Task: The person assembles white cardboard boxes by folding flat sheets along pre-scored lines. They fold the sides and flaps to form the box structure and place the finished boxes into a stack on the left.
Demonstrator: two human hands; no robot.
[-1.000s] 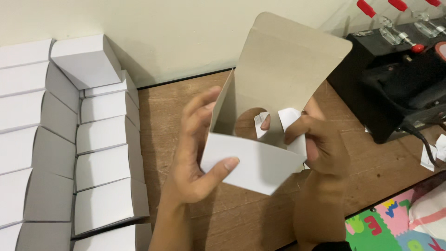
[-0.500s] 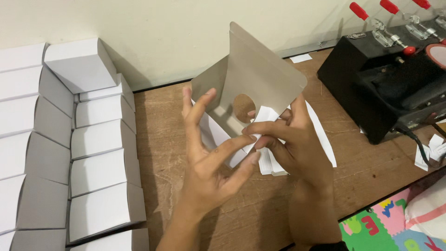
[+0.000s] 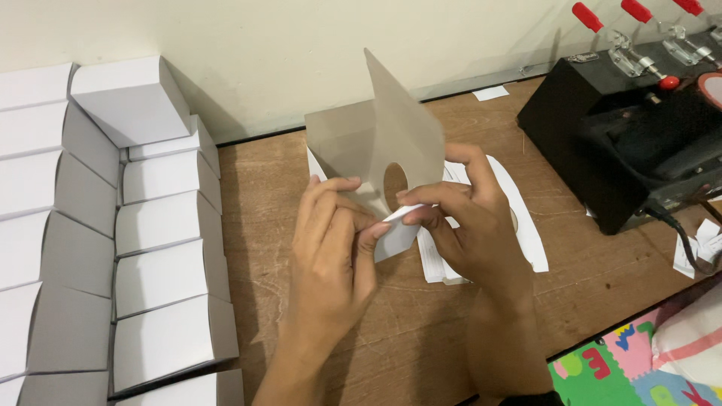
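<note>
A brown wooden tabletop runs to a cream wall. Stacked white boxes line its left edge, a black machine the right, leaving bare wood between. There, left hand and right hand fingers pinch a thin, grey-white cardboard box blank, held just above the tabletop.

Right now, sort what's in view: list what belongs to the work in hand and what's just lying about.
In hand:
- left hand and right hand, both gripping the half-folded cardboard box
- flat white box blanks under the hands
- finished white boxes stacked at left

Lying about:
- black press machine with red handles
- paper scraps
- colourful play mat
</note>
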